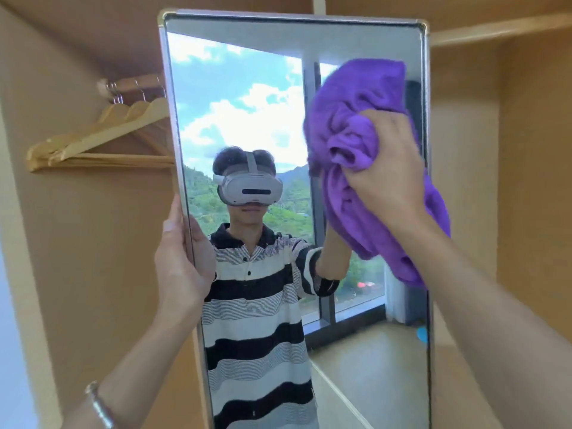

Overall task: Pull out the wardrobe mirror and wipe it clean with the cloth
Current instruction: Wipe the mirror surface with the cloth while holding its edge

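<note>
- The mirror (247, 88) stands upright and fills the middle of the view, a tall pane in a thin silver frame with brass-coloured corner caps, set in front of the open wooden wardrobe (526, 150).
- The left hand (181, 264) grips the mirror's left edge about halfway down: the thumb lies along the frame toward the viewer, and the fingers curl round onto the glass side, closed on the frame.
- A metal bracelet (99, 404) sits on the left wrist, low in the view.
- The right hand (387, 171) is clenched round a bunched purple cloth (356, 103), fingers folded tight into the fabric, and presses it against the glass near the mirror's upper right edge.
- The cloth spreads above the hand toward the top right of the pane, and a loose tail hangs down below the wrist, overlapping the right frame.
- Behind the mirror's left edge, several wooden hangers (99, 134) hang from a rail (130, 83) inside the wardrobe.
- The glass reflects a person in a striped shirt wearing a headset, with a window and green hills behind.
</note>
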Available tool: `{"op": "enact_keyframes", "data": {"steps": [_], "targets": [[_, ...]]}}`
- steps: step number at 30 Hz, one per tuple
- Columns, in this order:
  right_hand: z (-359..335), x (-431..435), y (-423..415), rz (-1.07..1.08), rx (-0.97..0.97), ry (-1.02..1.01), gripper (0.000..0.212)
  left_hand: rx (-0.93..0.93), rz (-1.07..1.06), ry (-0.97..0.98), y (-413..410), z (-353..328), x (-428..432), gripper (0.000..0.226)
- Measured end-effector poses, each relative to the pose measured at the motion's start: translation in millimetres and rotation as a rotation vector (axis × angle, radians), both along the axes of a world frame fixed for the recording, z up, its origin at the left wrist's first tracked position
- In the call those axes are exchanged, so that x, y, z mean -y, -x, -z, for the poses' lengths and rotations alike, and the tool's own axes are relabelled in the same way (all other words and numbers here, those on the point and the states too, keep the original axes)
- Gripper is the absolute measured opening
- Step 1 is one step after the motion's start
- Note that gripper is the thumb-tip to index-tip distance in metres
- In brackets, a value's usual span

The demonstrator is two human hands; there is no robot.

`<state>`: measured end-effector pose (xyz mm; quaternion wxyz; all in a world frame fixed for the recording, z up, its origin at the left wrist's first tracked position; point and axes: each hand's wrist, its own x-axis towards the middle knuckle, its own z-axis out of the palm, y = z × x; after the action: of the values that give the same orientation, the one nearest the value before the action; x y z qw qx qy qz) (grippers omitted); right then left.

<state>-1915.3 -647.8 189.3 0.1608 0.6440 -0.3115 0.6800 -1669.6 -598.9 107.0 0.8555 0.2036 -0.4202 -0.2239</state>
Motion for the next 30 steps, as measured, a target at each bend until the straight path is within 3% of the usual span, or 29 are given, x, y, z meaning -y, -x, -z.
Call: {"op": "enact_keyframes", "data": {"steps": [4, 10, 13, 16, 20, 25, 30], "targets": [[27, 17, 58, 0.077, 0.147, -0.091, 0.031, 0.047, -0.029, -0.033, -1, 3, 1, 0.047], [39, 0, 7, 0.037, 0.228, -0.103, 0.036, 0.114, 0.037, -0.033, -1, 4, -6, 0.058], [49, -28, -52, -0.079, 0.148, -0.093, 0.04, 0.162, -0.049, -0.061, 3, 6, -12, 0.05], [63, -56, -128, -0.152, -0.023, 0.027, 0.044, 0.234, 0.032, -0.074, 2, 9, -17, 0.053], [73, -72, -182, -0.112, -0.143, 0.052, 0.045, 0.163, 0.058, -0.02, 5, 11, -23, 0.07], [72, -58, -139, -0.058, -0.214, 0.084, 0.048, 0.302, 0.074, -0.092, -3, 19, -26, 0.059], [74, -26, -44, 0.036, -0.074, -0.068, 0.054, 0.331, 0.015, -0.162, -3, 33, -28, 0.053]]}}
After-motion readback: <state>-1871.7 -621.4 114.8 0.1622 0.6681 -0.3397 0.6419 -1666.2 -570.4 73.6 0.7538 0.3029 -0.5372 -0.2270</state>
